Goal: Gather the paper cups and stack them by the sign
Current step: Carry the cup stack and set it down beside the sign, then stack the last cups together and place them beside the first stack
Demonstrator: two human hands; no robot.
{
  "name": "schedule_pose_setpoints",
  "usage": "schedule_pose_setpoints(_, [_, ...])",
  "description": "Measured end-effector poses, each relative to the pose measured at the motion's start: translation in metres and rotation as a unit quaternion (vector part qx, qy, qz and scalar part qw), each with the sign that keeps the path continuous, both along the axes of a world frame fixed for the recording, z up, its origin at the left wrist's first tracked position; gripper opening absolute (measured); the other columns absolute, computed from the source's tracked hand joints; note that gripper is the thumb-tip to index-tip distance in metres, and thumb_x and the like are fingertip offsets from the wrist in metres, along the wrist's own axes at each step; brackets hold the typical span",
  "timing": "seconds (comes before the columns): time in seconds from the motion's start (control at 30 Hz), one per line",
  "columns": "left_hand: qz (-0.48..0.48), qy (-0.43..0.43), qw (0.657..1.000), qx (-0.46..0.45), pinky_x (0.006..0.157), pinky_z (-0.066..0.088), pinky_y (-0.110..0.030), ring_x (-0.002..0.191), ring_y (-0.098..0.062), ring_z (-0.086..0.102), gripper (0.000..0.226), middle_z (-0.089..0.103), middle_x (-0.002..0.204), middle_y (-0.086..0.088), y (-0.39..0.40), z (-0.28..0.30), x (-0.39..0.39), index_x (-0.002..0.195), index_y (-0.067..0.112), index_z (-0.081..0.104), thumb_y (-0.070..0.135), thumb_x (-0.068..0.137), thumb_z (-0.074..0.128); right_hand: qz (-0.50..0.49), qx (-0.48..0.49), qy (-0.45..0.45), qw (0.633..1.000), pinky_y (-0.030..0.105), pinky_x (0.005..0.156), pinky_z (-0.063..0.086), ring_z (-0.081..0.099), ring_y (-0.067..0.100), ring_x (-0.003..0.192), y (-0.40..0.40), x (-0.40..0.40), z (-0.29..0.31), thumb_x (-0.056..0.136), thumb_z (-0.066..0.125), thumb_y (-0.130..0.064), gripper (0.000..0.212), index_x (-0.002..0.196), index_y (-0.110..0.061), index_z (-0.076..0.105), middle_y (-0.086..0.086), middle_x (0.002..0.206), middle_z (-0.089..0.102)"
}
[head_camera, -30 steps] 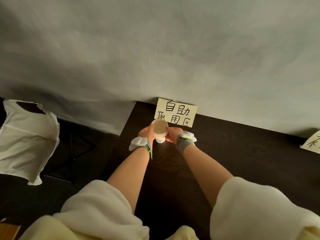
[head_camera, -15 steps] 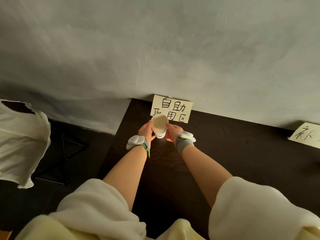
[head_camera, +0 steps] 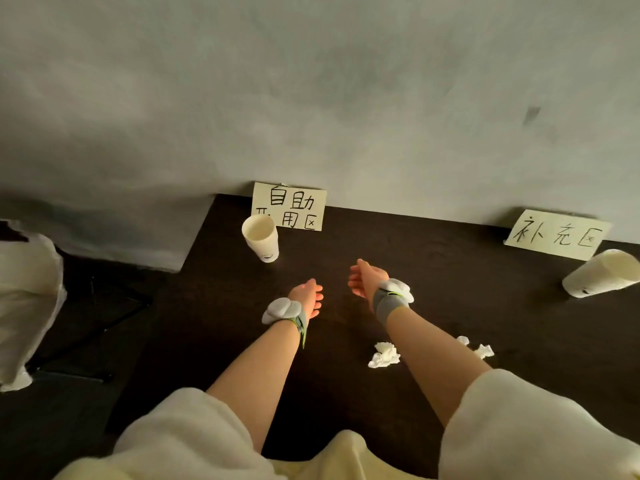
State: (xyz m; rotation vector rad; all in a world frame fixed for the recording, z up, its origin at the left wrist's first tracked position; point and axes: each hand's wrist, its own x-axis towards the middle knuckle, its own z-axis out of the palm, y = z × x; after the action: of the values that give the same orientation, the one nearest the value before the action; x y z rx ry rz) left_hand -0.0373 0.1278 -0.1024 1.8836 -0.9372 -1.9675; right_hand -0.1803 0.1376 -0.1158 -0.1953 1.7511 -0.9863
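A grey wall [head_camera: 311, 98] backs the dark bench [head_camera: 450, 306]. Two signs lean on it: one [head_camera: 289, 206] left, another [head_camera: 557, 233] right. A cup [head_camera: 260, 238] stands upright just before the left sign; a second cup [head_camera: 601, 273] lies tilted at the right edge. Both hands, left [head_camera: 308, 296] and right [head_camera: 365, 278], hover empty and loosely spread, apart. Crumpled tissues [head_camera: 384, 355] lie nearby.

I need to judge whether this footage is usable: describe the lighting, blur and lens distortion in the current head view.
Head view: dim, warm, uneven light; the dark table swallows detail while the left hand and right hand glow reddish. Wide-angle bending tilts the cup by the left sign and stretches the cup at the right edge. The wall looks soft and smeared; both signs' writing stays readable.
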Motion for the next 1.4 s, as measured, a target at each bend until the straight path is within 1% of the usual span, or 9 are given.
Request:
schedule_pose_setpoints(0.2, [-0.179, -0.034, 0.981, -0.063, 0.058, 0.037, -0.023, 0.058, -0.011, 0.046, 0.034, 0.054, 0.071, 0.003, 0.051, 0.028, -0.124, 0.074, 0.022, 0.057, 0.034, 0.099, 0.037, 0.033, -0.01, 0.031, 0.999, 0.013, 0.033, 0.038, 0.049, 0.0, 0.027, 0.089, -0.116, 0.003, 0.099, 0.046, -0.027, 0.032, 0.071, -0.015, 0.058, 0.003, 0.063, 0.053])
schedule_pose_setpoints(0.43, [-0.268, -0.023, 0.957, -0.108, 0.06, 0.04, -0.022, 0.062, -0.01, 0.049, 0.029, 0.056, 0.073, 0.004, 0.098, 0.041, -0.271, 0.09, 0.017, 0.062, 0.034, 0.098, 0.039, 0.084, -0.008, 0.092, 0.992, 0.012, 0.034, 0.037, 0.049, 0.001, 0.027, 0.172, -0.26, 0.014, 0.098, 0.049, -0.024, 0.033, 0.068, -0.014, 0.058, 0.004, 0.063, 0.053])
schedule_pose_setpoints(0.57, [-0.344, -0.032, 0.929, -0.13, 0.061, 0.044, -0.022, 0.066, -0.01, 0.05, 0.026, 0.056, 0.078, 0.002, 0.116, 0.049, -0.356, 0.101, 0.016, 0.061, 0.034, 0.097, 0.042, 0.013, 0.021, 0.11, 0.994, 0.017, 0.04, 0.038, 0.05, 0.005, 0.03, 0.214, -0.353, 0.024, 0.096, 0.05, -0.034, 0.037, 0.066, -0.013, 0.054, 0.005, 0.061, 0.052])
schedule_pose_setpoints(0.77, [-0.413, -0.039, 0.897, -0.152, 0.073, 0.054, -0.029, 0.094, -0.018, 0.053, 0.043, 0.053, 0.109, -0.006, 0.108, 0.061, -0.447, 0.129, 0.016, 0.05, 0.041, 0.094, 0.049, -0.105, 0.052, 0.084, 0.989, 0.037, 0.068, 0.055, 0.062, 0.021, 0.078, 0.24, -0.446, 0.027, 0.088, 0.054, -0.053, 0.057, 0.126, -0.012, 0.048, 0.008, 0.09, 0.059])
schedule_pose_setpoints(0.87, [-0.406, -0.026, 0.906, -0.115, 0.079, 0.056, -0.037, 0.105, -0.024, 0.054, 0.057, 0.049, 0.132, -0.011, 0.104, 0.058, -0.484, 0.141, 0.02, 0.039, 0.044, 0.091, 0.053, -0.12, 0.04, 0.022, 0.992, 0.044, 0.089, 0.054, 0.06, 0.028, 0.107, 0.225, -0.468, 0.035, 0.087, 0.055, -0.055, 0.061, 0.132, -0.015, 0.045, 0.012, 0.115, 0.056])
schedule_pose_setpoints(1.03, [-0.389, -0.001, 0.92, -0.039, 0.085, 0.054, -0.042, 0.131, -0.038, 0.044, 0.064, 0.031, 0.152, -0.015, 0.105, 0.041, -0.52, 0.149, 0.022, 0.019, 0.035, 0.095, 0.05, -0.112, 0.024, -0.02, 0.993, 0.039, 0.086, 0.055, 0.061, 0.024, 0.096, 0.199, -0.481, 0.027, 0.09, 0.056, -0.043, 0.046, 0.126, -0.014, 0.051, 0.009, 0.109, 0.059])
schedule_pose_setpoints(1.17, [-0.325, 0.037, 0.944, -0.031, 0.092, 0.053, -0.041, 0.115, -0.033, 0.057, 0.046, 0.049, 0.132, -0.017, 0.106, 0.027, -0.516, 0.141, 0.013, 0.035, 0.012, 0.096, 0.043, -0.159, -0.004, -0.028, 0.987, 0.03, 0.063, 0.05, 0.057, 0.02, 0.068, 0.188, -0.471, 0.022, 0.091, 0.053, -0.021, 0.019, 0.106, -0.008, 0.055, 0.009, 0.075, 0.056])
schedule_pose_setpoints(1.27, [-0.269, 0.067, 0.96, -0.03, 0.092, 0.053, -0.039, 0.086, -0.023, 0.062, 0.044, 0.055, 0.109, -0.014, 0.095, 0.018, -0.492, 0.136, 0.009, 0.043, 0.002, 0.093, 0.045, -0.153, -0.02, -0.022, 0.988, 0.026, 0.056, 0.051, 0.06, 0.024, 0.078, 0.181, -0.454, 0.02, 0.089, 0.056, -0.017, 0.023, 0.11, -0.008, 0.057, 0.011, 0.08, 0.058])
schedule_pose_setpoints(1.4, [-0.169, 0.116, 0.979, -0.021, 0.082, 0.054, -0.035, 0.074, -0.019, 0.059, 0.016, 0.057, 0.085, -0.01, 0.077, 0.026, -0.437, 0.104, 0.006, 0.058, 0.002, 0.089, 0.051, -0.117, -0.049, -0.019, 0.992, 0.02, 0.043, 0.052, 0.055, 0.018, 0.062, 0.159, -0.409, 0.033, 0.088, 0.057, -0.014, 0.023, 0.109, -0.004, 0.056, 0.01, 0.072, 0.052])
